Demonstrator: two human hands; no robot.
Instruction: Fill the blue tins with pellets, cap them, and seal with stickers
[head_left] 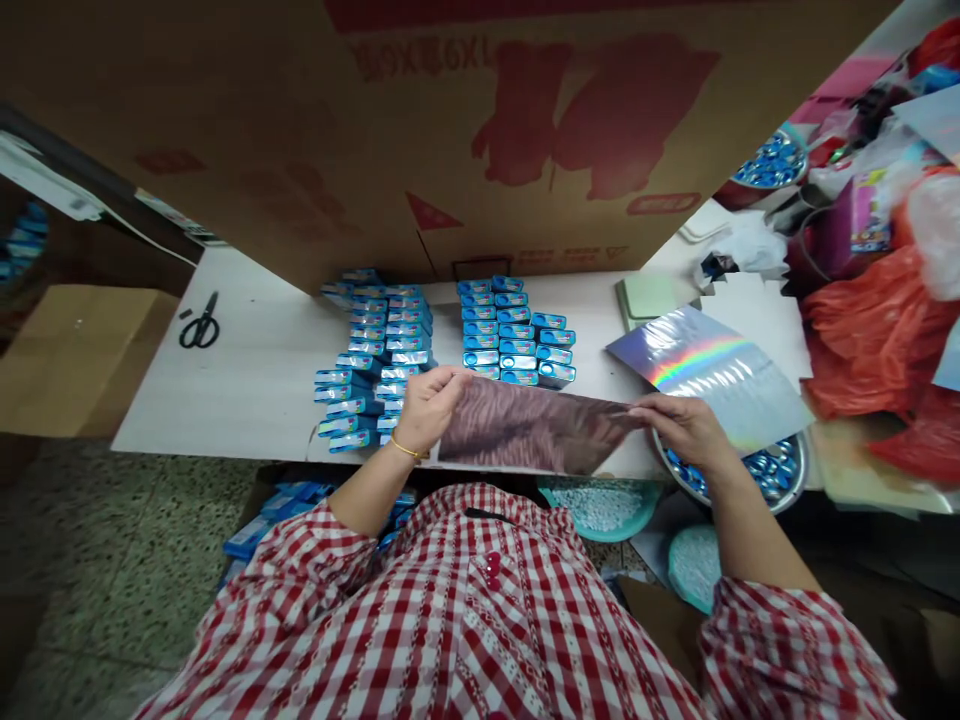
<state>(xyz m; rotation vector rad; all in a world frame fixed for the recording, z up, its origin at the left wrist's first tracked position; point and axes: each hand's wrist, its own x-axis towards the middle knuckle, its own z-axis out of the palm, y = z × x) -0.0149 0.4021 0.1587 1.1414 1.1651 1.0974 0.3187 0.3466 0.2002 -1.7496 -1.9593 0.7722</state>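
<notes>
A shiny, brownish reflective sheet (pixel 536 425) is stretched between my hands above the table's near edge. My left hand (pixel 435 402) pinches its upper left corner, thumb on top. At its right end, my right hand (pixel 675 425) grips the narrow corner between thumb and fingers. Behind the sheet stand rows of small blue boxes (pixel 499 330), partly covered by it. Another stack of blue boxes (pixel 367 350) lies just left of my left hand. Beside my right hand, a rainbow-sheened silver sheet (pixel 712 365) rests partly over a metal bowl (pixel 801 480) of shiny blue pieces.
A large cardboard carton (pixel 360 150) stands across the back of the white table (pixel 255 370). Black scissors (pixel 200 325) lie at the left. Red plastic bags (pixel 877 320) crowd the right side. Below the table edge sits a turquoise basin (pixel 637 520) of small white pieces.
</notes>
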